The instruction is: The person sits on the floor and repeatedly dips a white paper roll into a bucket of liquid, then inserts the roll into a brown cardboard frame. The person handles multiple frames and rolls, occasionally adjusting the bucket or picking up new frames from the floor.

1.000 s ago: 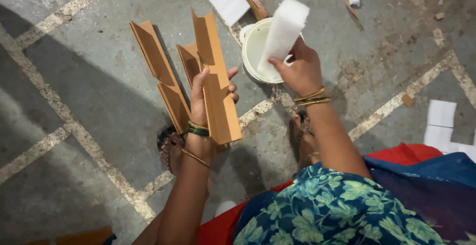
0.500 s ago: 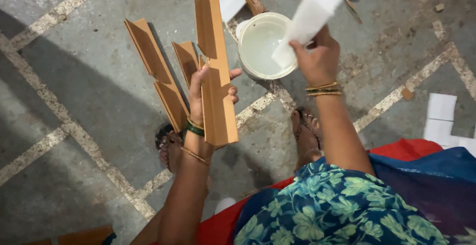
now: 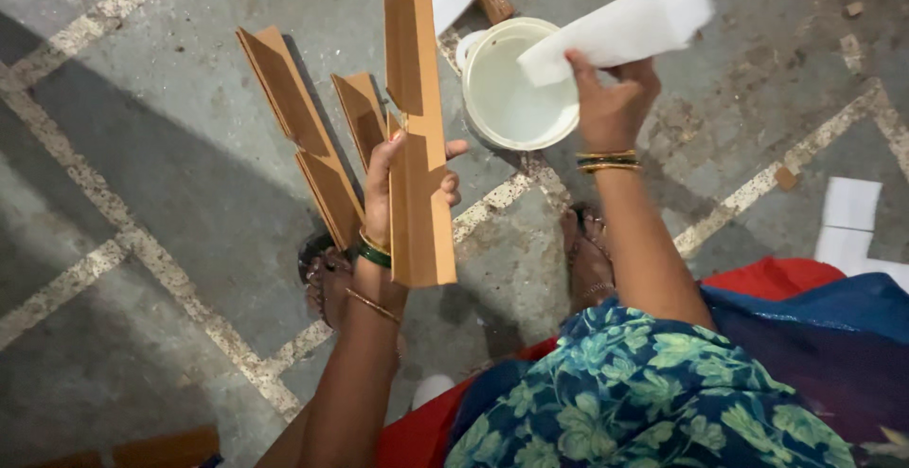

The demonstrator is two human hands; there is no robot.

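My left forearm comes up from the bottom of the view, bangles at the wrist, and my left hand (image 3: 402, 184) is raised over the grey stone floor (image 3: 142, 165) with its pale inlaid lines. It is closed in a firm grip around a fan of long brown cardboard angle strips (image 3: 417, 146), each folded lengthwise into a V. Their long axes run from near my wrist up and away from me: the leftmost strip leans out toward the upper left, the short middle one tilts the same way, and the rightmost stands nearly straight, its top close to the upper edge of the view and its lower end past my wrist. My fingertips curl round the right edge of that last strip. Below the strips my sandalled feet rest on the floor. Just right of the strips sits a round cream-white plastic tub (image 3: 516, 89) holding pale liquid. My right arm reaches up from my blue floral-print clothing (image 3: 644, 392), and my right hand (image 3: 614, 99) is pinched shut on the lower end of a white paper strip (image 3: 625, 23), which slants up to the right with its left end over the tub's rim. Farther right, white paper pieces (image 3: 850, 222) lie on the floor.
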